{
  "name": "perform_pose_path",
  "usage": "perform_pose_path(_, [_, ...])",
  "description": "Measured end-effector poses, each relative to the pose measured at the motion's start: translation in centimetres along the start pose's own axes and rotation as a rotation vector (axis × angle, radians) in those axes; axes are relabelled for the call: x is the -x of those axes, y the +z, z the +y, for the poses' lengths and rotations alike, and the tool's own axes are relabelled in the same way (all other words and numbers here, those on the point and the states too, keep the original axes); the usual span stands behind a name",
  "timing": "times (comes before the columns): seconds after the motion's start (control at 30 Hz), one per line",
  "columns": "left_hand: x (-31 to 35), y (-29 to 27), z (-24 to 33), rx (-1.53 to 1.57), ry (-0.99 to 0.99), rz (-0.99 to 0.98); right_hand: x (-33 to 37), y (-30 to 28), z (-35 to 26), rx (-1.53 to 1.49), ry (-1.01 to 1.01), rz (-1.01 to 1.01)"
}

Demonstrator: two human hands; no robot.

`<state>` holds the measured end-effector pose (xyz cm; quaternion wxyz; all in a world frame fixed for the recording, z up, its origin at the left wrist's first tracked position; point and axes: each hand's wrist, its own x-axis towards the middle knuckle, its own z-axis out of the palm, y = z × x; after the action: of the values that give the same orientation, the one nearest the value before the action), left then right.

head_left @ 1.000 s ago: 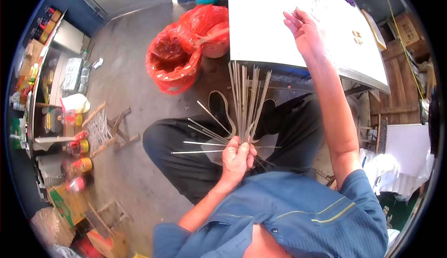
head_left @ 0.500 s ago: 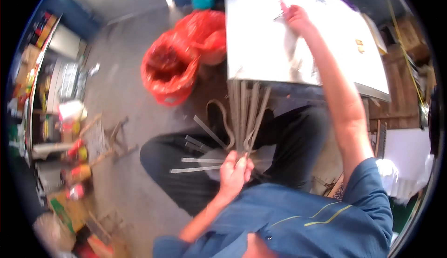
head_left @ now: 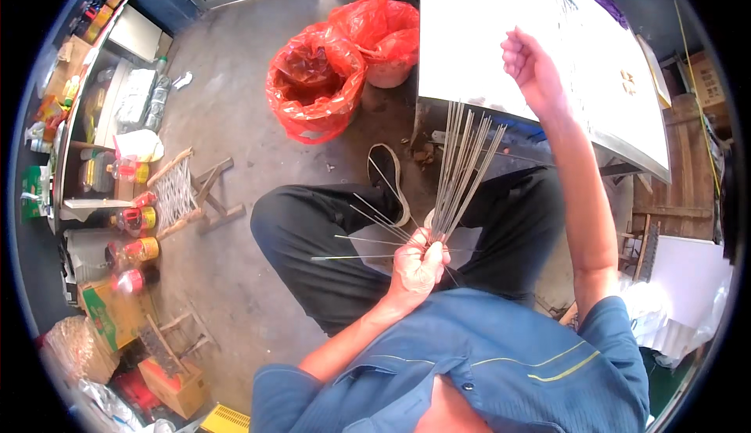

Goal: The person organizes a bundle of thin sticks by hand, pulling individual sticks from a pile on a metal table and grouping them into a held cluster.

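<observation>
My left hand [head_left: 418, 265] is closed around the lower ends of a bundle of thin grey sticks [head_left: 461, 167], held over my lap. The sticks fan upward toward the edge of a white table [head_left: 477, 34], and a few loose ones splay out to the left. My right hand [head_left: 530, 65] is raised above the near part of the white table with its fingers curled. Whether it pinches a thin stick is not visible. I sit in dark trousers and a blue shirt.
Two red plastic bags [head_left: 317, 81] stand open on the concrete floor left of the table. A sandal [head_left: 389, 179] lies by my leg. A small wooden stool [head_left: 188, 194] and a shelf with bottles and jars [head_left: 117, 167] are at left, cardboard boxes [head_left: 109, 312] below.
My right hand has drawn back from farther across the white table toward its near edge. The left hand keeps its grip on the stick bundle.
</observation>
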<state>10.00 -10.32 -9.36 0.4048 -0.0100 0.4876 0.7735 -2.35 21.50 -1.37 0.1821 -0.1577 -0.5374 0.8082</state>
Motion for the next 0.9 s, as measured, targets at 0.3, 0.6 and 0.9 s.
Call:
perform_pose_path(0.3, [0.9, -0.1, -0.3, -0.101, 0.023, -0.019, 9.2, 6.2, -1.0, 0.795, -0.258, -0.108])
perform_pose_path(0.6, [1.2, 0.4, 0.5, -0.14, -0.006, -0.066, 7.3, 4.8, -0.9, 0.674, 0.016, -0.395])
perform_pose_path(0.9, [0.8, 0.5, 0.4, -0.138, -0.006, -0.057, 7.3, 4.0, -0.1, 0.447, 0.13, -0.424])
